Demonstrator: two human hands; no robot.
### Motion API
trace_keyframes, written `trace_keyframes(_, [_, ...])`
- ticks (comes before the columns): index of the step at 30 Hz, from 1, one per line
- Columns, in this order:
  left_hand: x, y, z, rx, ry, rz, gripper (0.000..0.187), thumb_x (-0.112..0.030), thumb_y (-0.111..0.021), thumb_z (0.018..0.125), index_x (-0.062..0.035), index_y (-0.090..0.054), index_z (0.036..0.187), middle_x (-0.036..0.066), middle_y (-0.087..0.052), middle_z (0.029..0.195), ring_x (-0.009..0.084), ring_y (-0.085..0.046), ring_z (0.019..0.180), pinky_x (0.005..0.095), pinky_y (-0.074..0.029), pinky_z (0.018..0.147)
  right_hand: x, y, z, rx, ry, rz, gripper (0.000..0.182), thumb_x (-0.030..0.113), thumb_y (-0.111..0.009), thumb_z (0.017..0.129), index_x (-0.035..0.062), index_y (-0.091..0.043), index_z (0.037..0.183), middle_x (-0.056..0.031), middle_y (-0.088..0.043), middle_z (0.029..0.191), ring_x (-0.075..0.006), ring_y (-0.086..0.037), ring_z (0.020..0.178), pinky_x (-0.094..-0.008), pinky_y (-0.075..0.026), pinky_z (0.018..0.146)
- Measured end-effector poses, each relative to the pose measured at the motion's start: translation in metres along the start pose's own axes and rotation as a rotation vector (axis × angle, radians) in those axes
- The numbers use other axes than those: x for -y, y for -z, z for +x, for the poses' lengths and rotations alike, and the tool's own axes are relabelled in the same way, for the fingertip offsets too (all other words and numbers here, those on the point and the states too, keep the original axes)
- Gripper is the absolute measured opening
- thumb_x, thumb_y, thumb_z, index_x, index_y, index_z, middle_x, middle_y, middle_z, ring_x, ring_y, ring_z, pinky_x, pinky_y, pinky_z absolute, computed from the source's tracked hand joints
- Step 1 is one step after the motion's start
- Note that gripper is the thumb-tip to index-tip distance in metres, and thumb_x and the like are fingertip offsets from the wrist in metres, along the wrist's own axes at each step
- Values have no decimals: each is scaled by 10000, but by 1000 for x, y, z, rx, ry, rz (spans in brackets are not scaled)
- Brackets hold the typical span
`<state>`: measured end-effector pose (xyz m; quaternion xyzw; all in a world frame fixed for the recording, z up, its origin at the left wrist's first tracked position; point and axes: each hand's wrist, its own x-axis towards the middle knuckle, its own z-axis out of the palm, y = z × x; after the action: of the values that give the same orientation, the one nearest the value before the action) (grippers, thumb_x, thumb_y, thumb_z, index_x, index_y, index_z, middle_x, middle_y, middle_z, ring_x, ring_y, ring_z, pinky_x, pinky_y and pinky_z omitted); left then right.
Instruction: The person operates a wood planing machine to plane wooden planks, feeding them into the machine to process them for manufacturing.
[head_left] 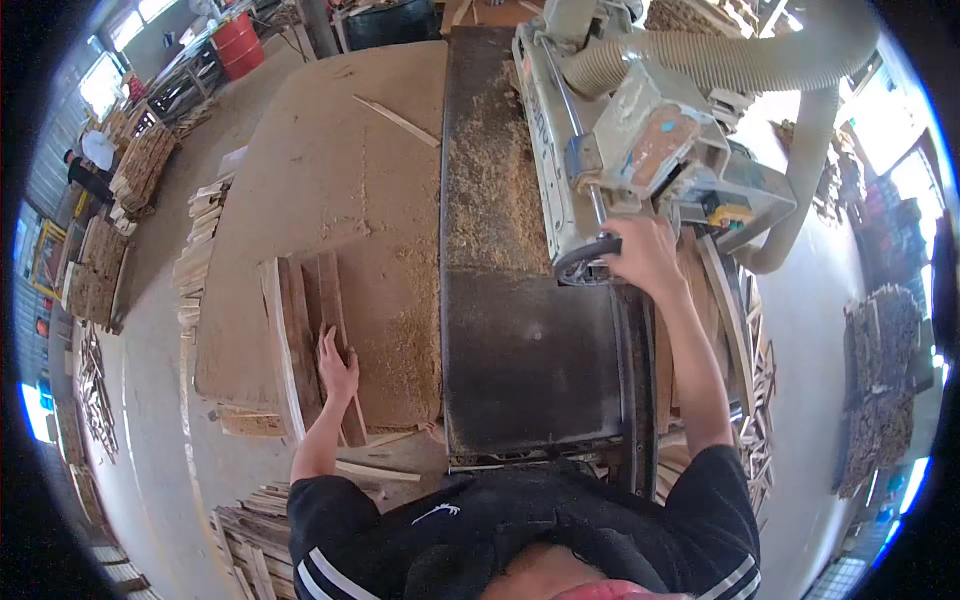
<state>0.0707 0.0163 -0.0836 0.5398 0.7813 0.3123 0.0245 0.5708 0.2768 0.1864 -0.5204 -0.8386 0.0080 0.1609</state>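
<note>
A: Where do we see the left hand (pixel 338 374)?
B: We see it on a long brown plank (pixel 331 290), which lies on the brown table (pixel 300 180). Its thumb and its fingers are apart, but we cannot tell whether they pinch the plank.
A: What do we notice next to this plank?
B: Other boards (pixel 285 350) lie just beside it, to the left, in nearly the same direction.
A: And the right hand (pixel 645 256)?
B: Its fingers are bent around the rim of a black handwheel (pixel 582 264). We see this wheel at the near end of a metal rod (pixel 565 93), on the side of the big machine (pixel 655 140).
A: What do we find beside the table?
B: A dark bed (pixel 530 370), with sawdust (pixel 490 190) scattered on its far part.
</note>
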Motion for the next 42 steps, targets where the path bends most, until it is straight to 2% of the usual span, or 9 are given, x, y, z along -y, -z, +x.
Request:
trace_keyframes(6, [-10,3,7,23,22,59,689,-16,-677,847,-49,-394,1474,245,-396,1556,474,-414,1396,505,-387,1156,-33,-31,5,-285,337,15,125,191,-777,727,117,-724,814,-19,-715,829,-240,-691,672,-374,-530,547])
trace_keyframes(11, [1,-2,14,-10,45,56,677,-33,-688,834,-42,-410,1451,259,-418,1517,489,-431,1355,505,-383,1148,-97,-147,-14,-569,109,601,234,136,-732,748,45,-723,964,-123,-729,872,-237,-703,748,-348,-542,661])
trace_keyframes(13, [-4,-4,9,-57,32,47,640,-45,-687,838,-39,-424,1421,267,-408,1521,493,-442,1339,506,-397,1127,-74,-220,-14,-1280,-665,1606,319,270,-741,849,33,-699,1059,-137,-727,882,-236,-704,819,-375,-539,679])
trace_keyframes(15, [-11,11,10,-31,70,29,618,-61,-683,846,-38,-424,1406,266,-390,1533,489,-444,1340,509,-402,1119,-67,-289,-31,-492,-76,2707,382,406,-651,951,58,-670,1106,-116,-734,913,-234,-714,898,-382,-571,781])
trace_keyframes(17, [-10,1,11,22,182,-24,619,-79,-677,855,-41,-413,1413,261,-374,1545,491,-437,1344,515,-409,1112,42,-192,-1,-1006,-1248,2825,408,465,-571,979,79,-699,1005,-117,-740,895,-241,-730,945,-425,-586,897])
trace_keyframes(23, [11,-3,0,-16,75,-7,610,-62,-669,852,-40,-419,1408,252,-382,1547,490,-426,1361,538,-410,1115,107,-71,10,-504,-525,3991,466,403,-427,1024,91,-773,993,-92,-789,959,-268,-760,943,-520,-560,1003])
trace_keyframes(29, [5,-1,0,-11,38,0,628,-41,-682,840,-52,-419,1410,251,-379,1556,489,-416,1380,528,-413,1121,121,-55,-29,-7,-350,3255,557,443,-369,1076,42,-754,1029,-101,-772,881,-282,-752,850,-510,-579,944])
trace_keyframes(33, [5,-8,5,7,59,-10,635,-40,-685,843,-67,-417,1418,242,-382,1559,484,-426,1374,525,-416,1113,94,11,-32,-484,126,227,415,338,-847,787,136,-726,1128,-102,-758,940,-311,-709,872,-437,-527,888])
trace_keyframes(42, [-8,2,9,49,84,38,683,-7,-678,836,-64,-396,1456,223,-386,1566,461,-398,1406,492,-367,1171,-14,-21,22,244,315,-161,291,291,-801,773,143,-733,1015,-50,-715,917,-285,-719,871,-485,-556,754])
